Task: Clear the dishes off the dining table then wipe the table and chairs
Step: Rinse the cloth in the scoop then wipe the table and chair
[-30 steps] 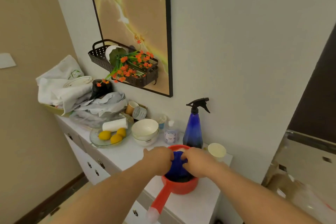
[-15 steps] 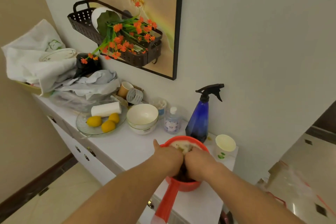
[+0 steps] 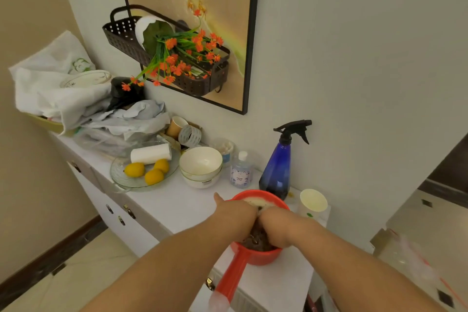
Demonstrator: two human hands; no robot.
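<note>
Both hands are reaching down into a red ladle-shaped scoop [image 3: 263,256] that is sitting on the white sideboard [image 3: 174,205]. The left hand [image 3: 236,213] and right hand [image 3: 277,223] are pressing side by side into its bowl, with the left thumb sticking up. The other fingers are sunk out of sight in dark, wet material, so whether they are gripping anything cannot be told. Foamy pale liquid is showing at the far rim of the scoop. The scoop's long axis is running from the wall toward the person, its red handle [image 3: 231,278] pointing at the sideboard's front edge and ending in a pale tip.

Just behind the scoop a blue spray bottle [image 3: 277,172] is standing upright, its black trigger nozzle pointing right. Right of the scoop a paper cup [image 3: 312,204] is standing, bearing a small green mark. Left of the spray bottle a small clear bottle [image 3: 241,171] is carrying a label too blurred to read. Farther left of the scoop are stacked white bowls [image 3: 201,167] and a glass plate [image 3: 141,177] holding three lemons.
</note>
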